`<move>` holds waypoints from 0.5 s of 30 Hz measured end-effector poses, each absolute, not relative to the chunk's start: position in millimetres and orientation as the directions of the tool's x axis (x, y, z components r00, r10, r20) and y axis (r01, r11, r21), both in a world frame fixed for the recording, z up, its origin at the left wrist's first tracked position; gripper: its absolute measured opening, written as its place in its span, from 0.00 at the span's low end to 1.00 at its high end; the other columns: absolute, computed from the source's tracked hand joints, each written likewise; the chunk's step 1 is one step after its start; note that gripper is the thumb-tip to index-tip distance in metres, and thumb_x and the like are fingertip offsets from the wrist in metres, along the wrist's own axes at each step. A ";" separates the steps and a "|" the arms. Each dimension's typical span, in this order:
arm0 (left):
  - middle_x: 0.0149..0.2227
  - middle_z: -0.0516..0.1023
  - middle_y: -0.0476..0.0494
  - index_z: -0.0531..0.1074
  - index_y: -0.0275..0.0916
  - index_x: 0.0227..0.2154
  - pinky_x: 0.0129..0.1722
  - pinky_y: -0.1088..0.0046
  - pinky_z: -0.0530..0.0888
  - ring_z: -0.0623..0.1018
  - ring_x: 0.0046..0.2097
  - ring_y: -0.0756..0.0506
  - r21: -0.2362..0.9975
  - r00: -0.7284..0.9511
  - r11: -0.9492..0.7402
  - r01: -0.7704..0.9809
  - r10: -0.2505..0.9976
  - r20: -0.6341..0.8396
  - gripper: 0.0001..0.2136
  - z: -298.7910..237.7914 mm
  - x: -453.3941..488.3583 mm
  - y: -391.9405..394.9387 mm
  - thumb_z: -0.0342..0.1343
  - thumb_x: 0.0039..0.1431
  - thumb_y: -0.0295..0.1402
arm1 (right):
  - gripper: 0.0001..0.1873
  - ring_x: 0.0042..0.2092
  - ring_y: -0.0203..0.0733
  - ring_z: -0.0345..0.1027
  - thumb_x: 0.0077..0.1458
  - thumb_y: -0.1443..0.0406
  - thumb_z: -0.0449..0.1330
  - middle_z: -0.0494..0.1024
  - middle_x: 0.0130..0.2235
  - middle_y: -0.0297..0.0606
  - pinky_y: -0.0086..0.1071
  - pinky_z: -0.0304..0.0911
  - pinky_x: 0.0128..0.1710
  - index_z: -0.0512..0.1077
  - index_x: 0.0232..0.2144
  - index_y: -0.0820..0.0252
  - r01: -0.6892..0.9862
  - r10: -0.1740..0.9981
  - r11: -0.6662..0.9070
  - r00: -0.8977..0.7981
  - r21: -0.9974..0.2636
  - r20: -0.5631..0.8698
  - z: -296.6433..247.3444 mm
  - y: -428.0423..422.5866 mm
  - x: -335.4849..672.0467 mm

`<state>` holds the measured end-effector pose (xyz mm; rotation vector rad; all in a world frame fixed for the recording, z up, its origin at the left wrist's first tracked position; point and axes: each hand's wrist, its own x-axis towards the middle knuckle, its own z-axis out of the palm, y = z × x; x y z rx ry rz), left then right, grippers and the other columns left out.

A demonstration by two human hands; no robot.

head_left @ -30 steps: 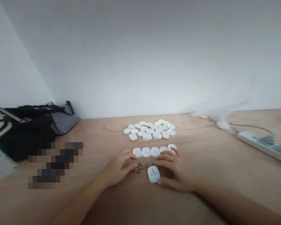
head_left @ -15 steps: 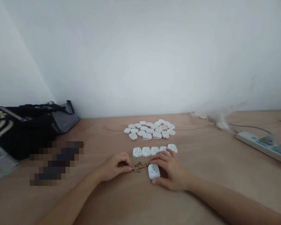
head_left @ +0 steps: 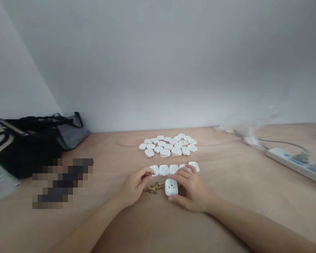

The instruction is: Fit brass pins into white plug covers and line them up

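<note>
The two hands are working apart from each other above the bench [head_left: 226, 175]. The right hand [head_left: 191, 189] is closing its thumb and fingers around the edges of a white socket piece [head_left: 171, 188], which is showing its slotted face upward, between the two hands. The left hand [head_left: 138, 184] is bringing its thumb and fingertips near together; I cannot tell if something small is sitting between them. Just beside this hand, some brass-coloured parts [head_left: 154, 187] are lying in a loose heap. Beyond the hands, five similar pieces are forming a row [head_left: 163, 170], and the right fingers are partly covering the fourth. Farther away, a group of white pieces [head_left: 165, 153] is lying close together. On the right side, a power strip [head_left: 284, 159] is resting near a grey cable [head_left: 284, 141] and a clear plastic bag [head_left: 250, 137]. On the left side, a black bag [head_left: 34, 151] is standing near the wall [head_left: 158, 70], and a dark pixelated patch [head_left: 68, 182] is hiding something before it.
</note>
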<state>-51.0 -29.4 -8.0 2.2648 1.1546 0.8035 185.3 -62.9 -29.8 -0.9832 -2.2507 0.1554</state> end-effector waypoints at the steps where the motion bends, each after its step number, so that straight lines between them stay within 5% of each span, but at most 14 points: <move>1: 0.31 0.74 0.48 0.71 0.38 0.37 0.35 0.74 0.69 0.72 0.33 0.47 0.638 0.477 -0.552 0.537 0.823 0.309 0.10 -6.7 -46.5 -32.0 0.45 0.61 0.33 | 0.25 0.45 0.49 0.63 0.49 0.52 0.60 0.74 0.41 0.41 0.49 0.47 0.51 0.67 0.48 0.56 0.610 0.690 0.708 -0.492 -0.355 0.531 -29.9 -63.1 185.7; 5: 0.28 0.71 0.47 0.73 0.37 0.33 0.32 0.75 0.70 0.71 0.30 0.48 0.687 0.466 -0.554 0.470 0.817 0.340 0.10 -5.7 -29.5 -38.0 0.46 0.61 0.34 | 0.26 0.44 0.49 0.63 0.50 0.52 0.60 0.73 0.40 0.41 0.49 0.47 0.50 0.67 0.49 0.55 0.617 0.688 0.709 -0.497 -0.343 0.529 -31.0 -62.4 186.6; 9: 0.23 0.69 0.51 0.68 0.37 0.32 0.25 0.78 0.69 0.70 0.24 0.51 0.863 0.440 -0.373 0.342 0.874 0.204 0.09 -12.2 -17.2 -38.6 0.49 0.59 0.38 | 0.24 0.43 0.48 0.63 0.50 0.51 0.59 0.73 0.39 0.40 0.49 0.47 0.50 0.68 0.47 0.54 0.629 0.691 0.704 -0.499 -0.330 0.523 -31.1 -61.7 186.0; 15: 0.29 0.76 0.47 0.73 0.36 0.30 0.36 0.72 0.72 0.75 0.34 0.46 0.825 0.320 -0.464 0.321 0.873 0.367 0.08 -16.3 -6.8 -42.7 0.54 0.56 0.35 | 0.26 0.43 0.48 0.63 0.49 0.49 0.60 0.74 0.39 0.39 0.49 0.45 0.50 0.68 0.47 0.53 0.620 0.701 0.700 -0.499 -0.355 0.510 -30.1 -62.2 185.6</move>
